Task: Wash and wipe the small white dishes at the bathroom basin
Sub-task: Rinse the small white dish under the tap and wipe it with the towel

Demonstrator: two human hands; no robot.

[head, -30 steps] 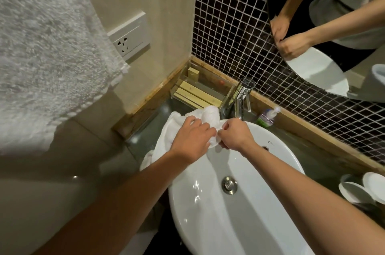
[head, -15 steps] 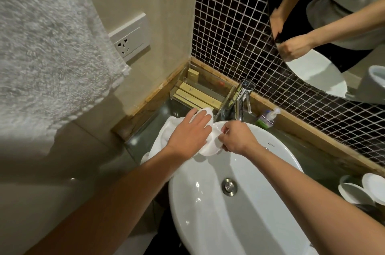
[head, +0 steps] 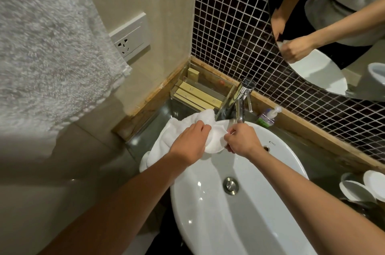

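Over the far rim of the white basin [head: 239, 223], both hands meet on a small white dish [head: 216, 140]. My right hand [head: 241, 140] pinches the dish's right edge. My left hand [head: 189, 142] presses a white cloth [head: 166, 136] against the dish; the cloth trails down to the left over the counter. Most of the dish is hidden by the cloth and my fingers. Several more small white dishes [head: 362, 189] lie stacked on the counter at the far right.
A chrome tap [head: 241, 100] stands just behind my hands, with a small soap bottle [head: 268, 116] to its right. A clear tray of boxed toiletries [head: 200, 94] fills the corner. A grey towel [head: 45, 46] hangs at upper left beside a wall socket [head: 131, 40]. A mirror [head: 333, 25] is at upper right.
The dish has turned so more of its round face shows between my hands. My left hand has shifted slightly with the cloth. My right hand stays on the dish's edge.
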